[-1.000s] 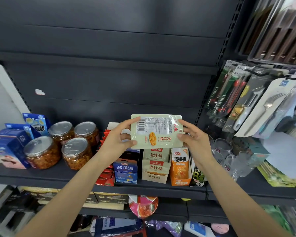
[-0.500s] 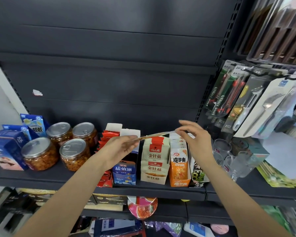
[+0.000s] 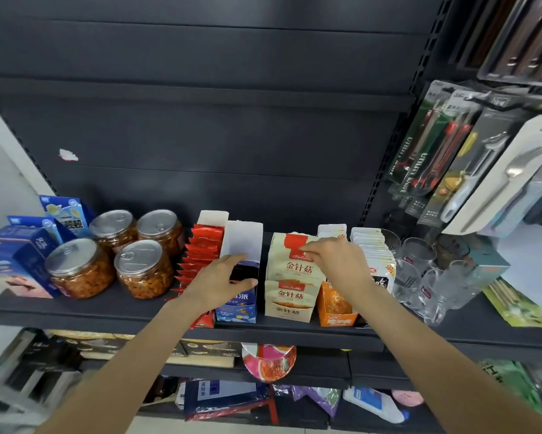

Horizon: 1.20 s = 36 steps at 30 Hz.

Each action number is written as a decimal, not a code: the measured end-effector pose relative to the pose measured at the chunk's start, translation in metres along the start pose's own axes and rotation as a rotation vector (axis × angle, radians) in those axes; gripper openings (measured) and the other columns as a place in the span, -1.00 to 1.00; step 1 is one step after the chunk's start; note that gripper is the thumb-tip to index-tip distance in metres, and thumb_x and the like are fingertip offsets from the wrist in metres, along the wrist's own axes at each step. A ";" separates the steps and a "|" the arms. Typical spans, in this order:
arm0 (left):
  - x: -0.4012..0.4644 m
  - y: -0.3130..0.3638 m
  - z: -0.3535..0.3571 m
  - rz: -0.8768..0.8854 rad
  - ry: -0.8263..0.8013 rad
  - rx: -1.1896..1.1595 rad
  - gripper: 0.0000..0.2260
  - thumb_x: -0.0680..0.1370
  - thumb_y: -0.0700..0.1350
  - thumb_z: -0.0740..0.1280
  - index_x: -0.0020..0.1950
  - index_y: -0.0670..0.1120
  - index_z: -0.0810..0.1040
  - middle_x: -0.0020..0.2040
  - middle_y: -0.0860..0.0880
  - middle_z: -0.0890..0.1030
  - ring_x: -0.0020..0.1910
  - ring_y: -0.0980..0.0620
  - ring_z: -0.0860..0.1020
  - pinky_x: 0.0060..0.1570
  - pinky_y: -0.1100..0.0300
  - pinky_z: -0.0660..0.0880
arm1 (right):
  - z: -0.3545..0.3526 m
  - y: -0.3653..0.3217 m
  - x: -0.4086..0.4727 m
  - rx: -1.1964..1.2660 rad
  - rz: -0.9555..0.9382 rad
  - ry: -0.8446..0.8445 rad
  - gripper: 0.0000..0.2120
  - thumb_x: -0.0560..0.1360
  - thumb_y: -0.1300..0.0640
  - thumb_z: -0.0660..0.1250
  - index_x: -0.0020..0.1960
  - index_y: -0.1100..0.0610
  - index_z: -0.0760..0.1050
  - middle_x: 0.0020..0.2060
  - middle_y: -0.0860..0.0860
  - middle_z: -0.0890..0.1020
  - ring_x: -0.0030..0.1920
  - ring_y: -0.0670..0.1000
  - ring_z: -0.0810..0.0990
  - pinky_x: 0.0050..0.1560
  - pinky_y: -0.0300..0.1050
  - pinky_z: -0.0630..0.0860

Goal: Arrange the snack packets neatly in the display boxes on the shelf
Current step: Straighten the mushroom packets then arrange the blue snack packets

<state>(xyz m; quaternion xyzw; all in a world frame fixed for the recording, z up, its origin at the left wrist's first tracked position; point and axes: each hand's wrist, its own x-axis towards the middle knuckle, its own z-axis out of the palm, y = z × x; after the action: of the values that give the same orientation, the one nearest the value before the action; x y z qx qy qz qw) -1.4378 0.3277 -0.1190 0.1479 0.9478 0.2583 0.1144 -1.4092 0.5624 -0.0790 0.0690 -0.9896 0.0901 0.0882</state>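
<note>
Right hand (image 3: 338, 264): fingertips curled down onto top edge of front snack packet (image 3: 297, 261) in cream display box (image 3: 290, 305); pinch probable, thumb side hidden, cannot tell for certain. Packet now upright at front of its row; half a second ago held flat and edge-on between both hands above the boxes, a second ago held up facing the camera. Left hand (image 3: 222, 281): off the packet now, lowered to 9 o'clock of the cream box, fingers loosely curved over open top of blue display box (image 3: 236, 303), holding nothing visible. White back flap of blue box standing at 12 o'clock of that hand. Red packets (image 3: 200, 258) in row just beside, at 9 o'clock. Orange display box (image 3: 337, 313) touching cream box at 3 o'clock. Four jars (image 3: 142, 267) further out at 9 o'clock on shelf (image 3: 106, 308); drinking glasses (image 3: 420, 270) at 3 o'clock.
</note>
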 end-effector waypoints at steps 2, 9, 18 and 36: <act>0.000 -0.001 0.000 0.016 -0.008 0.070 -0.48 0.55 0.14 0.26 0.47 0.04 0.27 0.44 0.01 0.35 0.41 0.00 0.32 0.38 0.06 0.32 | 0.012 -0.007 0.007 -0.080 -0.030 -0.121 -0.67 0.60 0.15 0.19 0.33 -0.08 0.44 0.22 0.00 0.56 0.19 0.04 0.55 0.09 -0.08 0.50; 0.001 0.000 0.001 0.011 -0.010 0.120 -0.53 0.56 0.15 0.23 0.44 0.03 0.33 0.40 0.03 0.40 0.38 0.02 0.35 0.36 0.08 0.34 | 0.025 -0.010 0.009 0.047 0.029 -0.105 -0.66 0.62 0.11 0.13 0.38 0.01 0.39 0.28 0.03 0.47 0.28 0.01 0.43 0.21 -0.09 0.45; 0.001 -0.001 0.001 0.019 -0.012 0.112 -0.56 0.57 0.14 0.22 0.42 0.04 0.36 0.37 0.02 0.43 0.33 0.01 0.39 0.31 0.09 0.38 | 0.019 -0.018 -0.010 0.088 -0.046 -0.310 -0.74 0.57 0.02 0.23 0.23 0.00 0.53 0.17 -0.02 0.59 0.13 -0.01 0.55 0.10 -0.08 0.52; -0.005 0.054 -0.039 -0.186 -0.053 -1.284 -0.78 0.61 -0.13 0.22 0.16 -0.18 0.57 0.02 -0.11 0.67 0.01 0.03 0.63 0.04 0.22 0.53 | -0.069 0.008 -0.009 0.944 0.102 0.360 -0.77 0.46 0.24 0.38 -0.11 -0.11 0.62 -0.01 -0.06 0.61 0.06 -0.08 0.57 0.10 -0.21 0.51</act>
<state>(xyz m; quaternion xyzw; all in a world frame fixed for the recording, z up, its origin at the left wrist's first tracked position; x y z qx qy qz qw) -1.4331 0.3527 -0.0568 -0.0263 0.6104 0.7590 0.2253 -1.3906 0.5846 -0.0152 0.0361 -0.8121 0.5424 0.2119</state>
